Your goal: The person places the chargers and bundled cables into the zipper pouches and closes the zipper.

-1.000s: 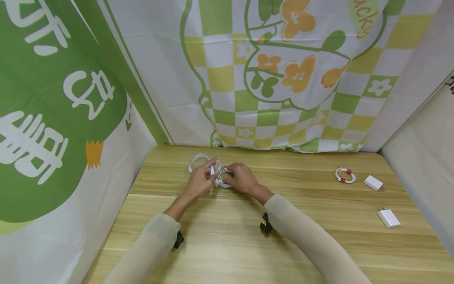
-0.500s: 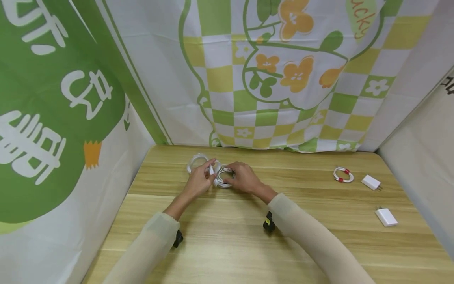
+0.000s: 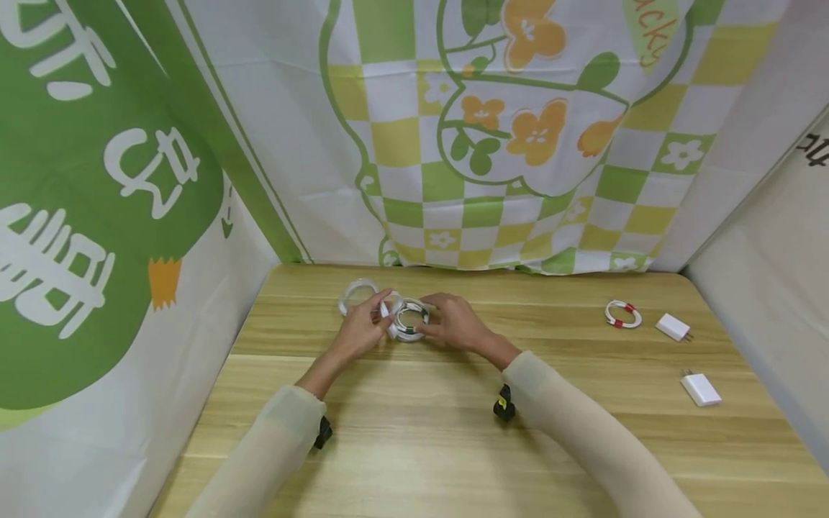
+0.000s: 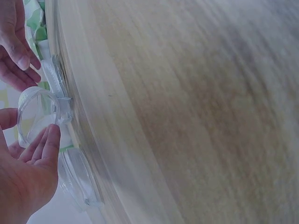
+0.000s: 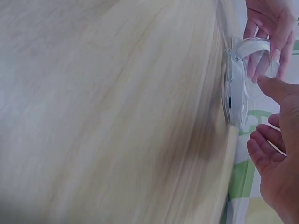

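Note:
My left hand [image 3: 363, 327] pinches the raised clear lid [image 4: 57, 112] of a round plastic case, its fingers on the rim. Below the lid, the case's base [image 5: 237, 95] sits on the table, and a coiled white cable [image 3: 410, 331] lies in it. My right hand [image 3: 458, 324] is just right of the base, fingers loosely bent and holding nothing; whether a fingertip still touches the rim I cannot tell. Another round clear case [image 3: 345, 293] lies at the left, behind my left hand.
Toward the table's right side lie a white cable coil [image 3: 623, 324] with red ties, a white charger plug [image 3: 673, 326] and a second charger plug [image 3: 701, 389]. A patterned cloth [image 3: 486, 216] hangs along the back edge of the wooden table [image 3: 414, 446].
My right hand has let go of the coiled cable and drawn back to the right, so the coil shows whole inside the base. My left hand keeps its hold on the lid.

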Demonstrator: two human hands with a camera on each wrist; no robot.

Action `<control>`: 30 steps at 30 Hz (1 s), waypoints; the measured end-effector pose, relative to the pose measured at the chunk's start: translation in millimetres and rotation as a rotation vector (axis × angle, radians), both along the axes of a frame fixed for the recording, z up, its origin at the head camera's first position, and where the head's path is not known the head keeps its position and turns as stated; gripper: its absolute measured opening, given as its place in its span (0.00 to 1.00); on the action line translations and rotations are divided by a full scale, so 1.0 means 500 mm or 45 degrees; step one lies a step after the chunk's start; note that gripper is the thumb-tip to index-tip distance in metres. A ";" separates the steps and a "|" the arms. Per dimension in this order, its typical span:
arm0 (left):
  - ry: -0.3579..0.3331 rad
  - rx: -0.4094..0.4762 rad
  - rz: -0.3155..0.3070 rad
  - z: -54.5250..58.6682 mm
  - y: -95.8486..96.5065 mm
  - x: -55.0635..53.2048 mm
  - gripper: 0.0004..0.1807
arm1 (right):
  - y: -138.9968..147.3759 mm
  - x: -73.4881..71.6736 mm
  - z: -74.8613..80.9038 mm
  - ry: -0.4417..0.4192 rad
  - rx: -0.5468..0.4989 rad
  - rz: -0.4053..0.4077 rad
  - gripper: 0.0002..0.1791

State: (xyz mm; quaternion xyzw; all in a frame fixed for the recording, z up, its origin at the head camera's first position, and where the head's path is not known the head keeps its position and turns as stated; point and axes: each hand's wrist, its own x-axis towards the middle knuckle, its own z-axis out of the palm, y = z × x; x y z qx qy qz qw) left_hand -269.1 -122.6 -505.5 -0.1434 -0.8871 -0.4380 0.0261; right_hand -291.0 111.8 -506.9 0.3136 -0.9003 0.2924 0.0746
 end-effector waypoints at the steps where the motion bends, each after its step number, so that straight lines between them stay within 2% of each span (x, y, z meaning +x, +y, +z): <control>1: -0.006 0.003 0.000 0.000 0.000 -0.001 0.31 | 0.003 0.000 0.001 0.008 0.003 -0.004 0.32; 8: -0.059 0.012 -0.032 0.003 0.001 -0.006 0.32 | 0.024 0.007 0.014 0.031 0.007 -0.020 0.33; 24: -0.075 -0.009 -0.048 -0.003 -0.005 -0.008 0.33 | 0.070 0.036 0.049 0.064 0.028 0.009 0.35; 30: -0.081 0.012 -0.066 0.000 -0.004 -0.007 0.33 | 0.095 0.048 0.052 0.066 0.032 0.046 0.35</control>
